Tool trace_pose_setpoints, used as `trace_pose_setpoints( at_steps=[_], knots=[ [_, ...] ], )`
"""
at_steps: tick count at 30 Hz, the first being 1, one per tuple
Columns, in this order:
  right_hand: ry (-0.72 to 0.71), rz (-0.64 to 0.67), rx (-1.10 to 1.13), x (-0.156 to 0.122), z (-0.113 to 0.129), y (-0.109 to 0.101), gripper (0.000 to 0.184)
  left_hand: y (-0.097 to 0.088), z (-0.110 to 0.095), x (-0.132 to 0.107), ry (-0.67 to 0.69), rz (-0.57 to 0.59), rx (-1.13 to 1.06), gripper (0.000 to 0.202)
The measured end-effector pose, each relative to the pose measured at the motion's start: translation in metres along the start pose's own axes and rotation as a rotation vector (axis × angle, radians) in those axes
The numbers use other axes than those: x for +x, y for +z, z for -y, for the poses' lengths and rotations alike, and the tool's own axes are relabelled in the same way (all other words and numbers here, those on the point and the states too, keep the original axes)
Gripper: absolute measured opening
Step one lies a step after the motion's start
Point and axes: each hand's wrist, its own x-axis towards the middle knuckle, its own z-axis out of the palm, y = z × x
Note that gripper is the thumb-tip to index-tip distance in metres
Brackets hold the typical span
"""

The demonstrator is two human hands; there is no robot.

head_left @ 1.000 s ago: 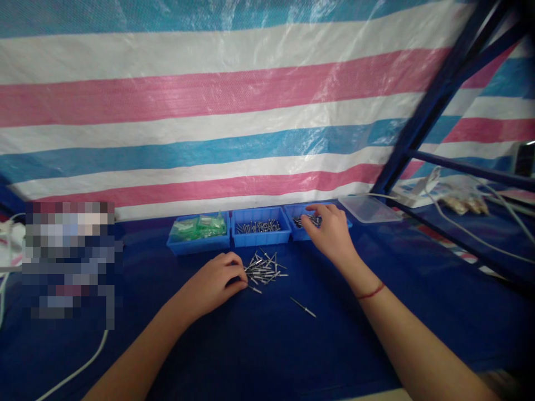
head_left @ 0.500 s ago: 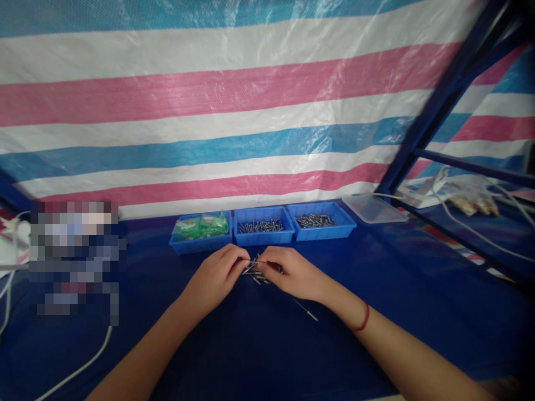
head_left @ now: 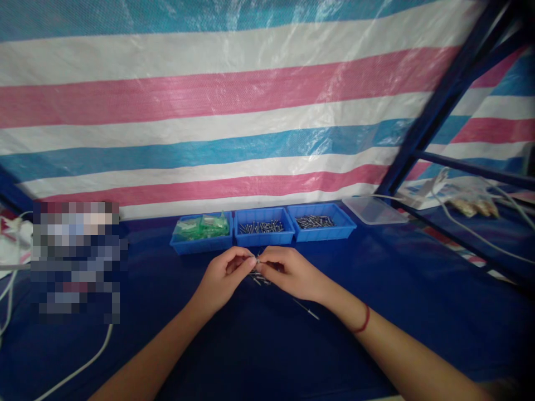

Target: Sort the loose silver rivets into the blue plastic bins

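Over a small pile of metal pop rivets (head_left: 261,278), my left hand (head_left: 225,275) and my right hand (head_left: 290,273) meet fingertip to fingertip. Both are closed in a pinch on a thin rivet (head_left: 258,259), most of it hidden by the fingers. One loose rivet (head_left: 307,309), with a thin pin and a thicker body, lies on the dark blue tabletop (head_left: 251,345) below my right wrist. A red cord circles that forearm.
Behind my hands stand three blue bins: one with green plastic packets (head_left: 213,225), a middle bin (head_left: 263,239) and a right bin (head_left: 326,233) with metal pieces. A clear lid (head_left: 376,210) lies farther right. A white cable (head_left: 90,359) runs along the left.
My left hand has shifted slightly right, its fingertips now touching those of my right hand. The right hand stays almost in place.
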Motion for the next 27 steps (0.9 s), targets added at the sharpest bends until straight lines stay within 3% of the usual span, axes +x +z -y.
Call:
trace_pose_setpoints(
  at_steps=[13, 27],
  knots=[
    [0.030, -0.048, 0.004, 0.0007, 0.0027, -0.0012, 0.015, 0.0007, -0.0044, -0.0012, 0.020, -0.030, 0.036, 0.015],
    [0.033, -0.219, 0.042, 0.0016, -0.0035, -0.0021, 0.009, -0.0017, -0.0013, -0.0010, 0.053, -0.050, 0.077, 0.016]
  ],
)
